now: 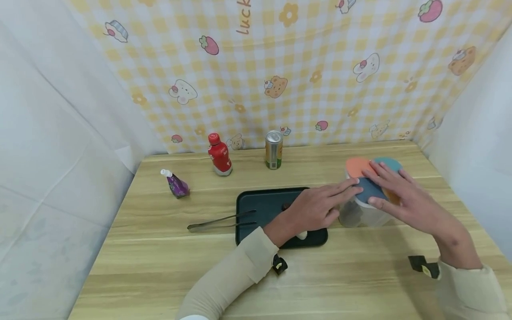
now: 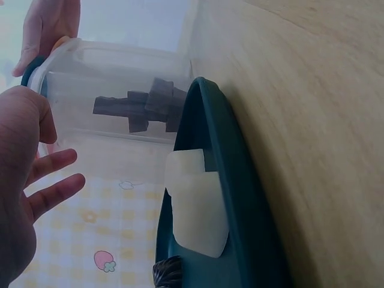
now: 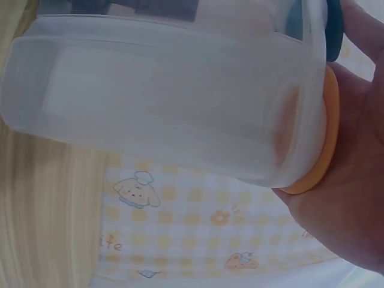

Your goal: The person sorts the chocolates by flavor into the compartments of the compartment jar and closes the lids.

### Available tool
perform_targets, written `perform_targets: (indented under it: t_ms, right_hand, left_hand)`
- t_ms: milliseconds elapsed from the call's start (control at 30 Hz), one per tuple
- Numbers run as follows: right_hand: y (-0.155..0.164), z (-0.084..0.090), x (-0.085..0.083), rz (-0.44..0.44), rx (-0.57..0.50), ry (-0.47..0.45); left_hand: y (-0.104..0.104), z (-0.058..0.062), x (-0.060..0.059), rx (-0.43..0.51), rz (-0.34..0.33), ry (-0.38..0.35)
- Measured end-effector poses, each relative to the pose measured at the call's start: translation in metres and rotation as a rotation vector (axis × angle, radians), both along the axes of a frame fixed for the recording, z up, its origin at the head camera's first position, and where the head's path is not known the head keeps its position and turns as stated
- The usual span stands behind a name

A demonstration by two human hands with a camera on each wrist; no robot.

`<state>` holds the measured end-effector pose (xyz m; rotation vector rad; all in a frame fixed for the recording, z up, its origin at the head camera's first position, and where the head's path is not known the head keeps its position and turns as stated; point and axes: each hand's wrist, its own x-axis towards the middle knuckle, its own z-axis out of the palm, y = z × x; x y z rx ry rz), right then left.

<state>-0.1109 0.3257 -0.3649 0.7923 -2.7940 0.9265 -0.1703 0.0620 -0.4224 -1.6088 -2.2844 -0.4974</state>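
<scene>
Two bare hands meet on a clear plastic container [image 1: 362, 213] with a lid of four coloured sections, which stands on the pale wooden table [image 1: 160, 266] just beside the right end of a dark green rectangular tray [image 1: 264, 206]. The left hand [image 1: 316, 206] stretches across the tray with its fingers nearly straight, their tips touching the dark blue lid section [image 1: 368, 189] at the container's near rim; it grips nothing. The right hand [image 1: 404, 198] lies flat over the lid, fingers extended and spread, its palm covering the orange section [image 3: 324, 144] and its thumb on the near edge, pressing rather than clasping. In the left wrist view, dark brown pieces [image 2: 141, 108] show through the container's wall, and a pale whitish block [image 2: 195, 204] lies in the tray close to the container. A pair of metal tongs [image 1: 222, 220] rests with its tips on the tray's left edge. Well apart, near the checked cartoon backdrop [image 1: 280, 66], stand a red bottle [image 1: 219, 155] and a green-and-gold drink can [image 1: 274, 150], with a small purple pouch [image 1: 176, 183] further left.
</scene>
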Motion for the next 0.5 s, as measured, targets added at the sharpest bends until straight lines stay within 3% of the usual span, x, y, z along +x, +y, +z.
perform_targets:
  t_ms: [267,500]
  right_hand:
    - [-0.0007,0.0068,-0.0028,-0.001,-0.039,-0.088]
    - [-0.0009,0.0059,-0.0013,-0.011,-0.043,-0.094]
  left_hand:
    - [0.0022,-0.0002,-0.0018,-0.004,0.011,0.015]
    - [0.0028,-0.0012,-0.0015,-0.002,0.014,0.016]
